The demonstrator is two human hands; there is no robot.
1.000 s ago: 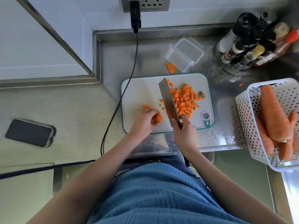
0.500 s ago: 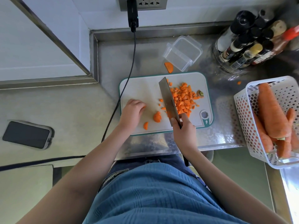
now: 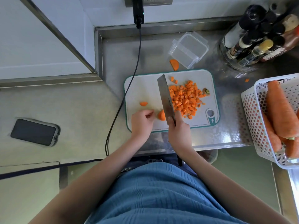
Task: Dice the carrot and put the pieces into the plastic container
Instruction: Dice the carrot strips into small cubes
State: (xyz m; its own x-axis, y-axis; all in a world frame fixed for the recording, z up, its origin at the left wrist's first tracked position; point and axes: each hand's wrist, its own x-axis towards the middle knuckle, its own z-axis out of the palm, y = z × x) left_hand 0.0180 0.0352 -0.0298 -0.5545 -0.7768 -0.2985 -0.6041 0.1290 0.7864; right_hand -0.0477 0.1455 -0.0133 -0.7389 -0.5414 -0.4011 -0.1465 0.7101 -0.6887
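A white cutting board (image 3: 145, 88) with a teal rim lies on the steel counter. A pile of diced carrot (image 3: 186, 98) covers its right half. My right hand (image 3: 178, 131) grips the handle of a cleaver (image 3: 165, 96), whose blade rests on the board just left of the pile. A carrot chunk (image 3: 161, 115) sits against the blade's left side. My left hand (image 3: 142, 121) lies beside that chunk with fingers loosely curled, holding nothing. A small carrot slice (image 3: 143, 103) lies further left. The clear plastic container (image 3: 188, 50) stands behind the board and holds nothing.
A carrot piece (image 3: 174, 64) lies on the counter by the container. Bottles (image 3: 258, 36) crowd the back right. A white basket (image 3: 252, 113) with whole carrots (image 3: 281, 110) stands at the right. A phone (image 3: 34, 132) lies at the left. A black cable (image 3: 129, 84) crosses the board's left corner.
My left hand has let go of the carrot chunk, swung left across the board, and come back beside it. A small slice now lies apart at the left. The cleaver stayed put.
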